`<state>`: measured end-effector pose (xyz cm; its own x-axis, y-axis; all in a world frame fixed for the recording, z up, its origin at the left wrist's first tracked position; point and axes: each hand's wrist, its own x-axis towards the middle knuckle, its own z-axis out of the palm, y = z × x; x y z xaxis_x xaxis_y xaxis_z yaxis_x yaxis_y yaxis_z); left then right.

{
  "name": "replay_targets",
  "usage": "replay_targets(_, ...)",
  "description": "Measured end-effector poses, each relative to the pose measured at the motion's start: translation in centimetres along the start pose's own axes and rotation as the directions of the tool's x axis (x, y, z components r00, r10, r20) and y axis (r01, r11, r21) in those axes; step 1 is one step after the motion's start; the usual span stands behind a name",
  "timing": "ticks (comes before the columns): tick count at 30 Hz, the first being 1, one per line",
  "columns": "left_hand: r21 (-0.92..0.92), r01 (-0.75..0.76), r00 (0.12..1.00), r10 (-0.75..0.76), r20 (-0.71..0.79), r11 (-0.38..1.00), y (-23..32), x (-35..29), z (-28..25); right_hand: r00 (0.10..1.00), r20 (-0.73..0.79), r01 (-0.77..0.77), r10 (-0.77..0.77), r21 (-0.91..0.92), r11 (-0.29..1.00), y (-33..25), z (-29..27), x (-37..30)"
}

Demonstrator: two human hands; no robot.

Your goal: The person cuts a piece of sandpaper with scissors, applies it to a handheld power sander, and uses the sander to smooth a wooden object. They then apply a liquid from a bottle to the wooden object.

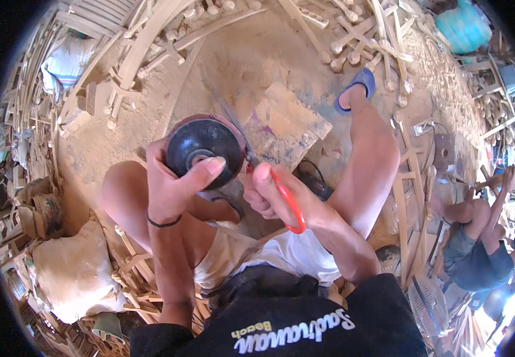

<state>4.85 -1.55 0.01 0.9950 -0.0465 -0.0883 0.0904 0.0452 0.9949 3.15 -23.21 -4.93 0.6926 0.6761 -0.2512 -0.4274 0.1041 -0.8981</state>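
My left hand [171, 187] grips a round black sanding pad [203, 143], its thumb pressed near the hub in the middle. A thin reddish-brown edge, like that of a sanding disc, shows around the pad's rim. In my right hand [284, 193] is a pair of scissors with a red handle [294, 213], the fingers closed around it. The scissor blades reach up and to the left, right beside the pad's right edge. Part of the blades is blurred or hidden, so whether they touch the disc is unclear.
A dusty flat board [296, 122] lies on the ground ahead, with a dark tool [314, 181] and cord between my legs. Wooden parts [361, 38] are heaped around. A white sack [76, 268] stands left; a fan [429, 303] and another person [477, 256] are at right.
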Motion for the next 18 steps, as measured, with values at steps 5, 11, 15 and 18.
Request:
replay_targets(5,0.024,-0.186,0.977,0.188,-0.104,0.982,0.0,-0.1,0.4,0.996,0.003,0.089,-0.093,0.287,0.954,0.4,-0.8,0.6)
replay_targets(11,0.839,-0.538,0.481,0.787,0.385,-0.081,0.5,-0.1,-0.6,0.907,-0.42,0.043,-0.021,0.043,0.998,-1.9,-2.3,0.6)
replay_targets(15,0.872,-0.48,0.52,0.769,0.372,-0.097,0.5,-1.4,-0.6,0.959,-0.258,0.208,-0.121,0.343,0.916,-3.1,-2.1,-0.1)
replay_targets(18,0.89,-0.439,0.603,0.693,0.395,-0.126,1.1,-2.3,-0.3,0.963,-0.239,0.213,-0.125,0.389,0.896,-3.0,-1.6,-0.6)
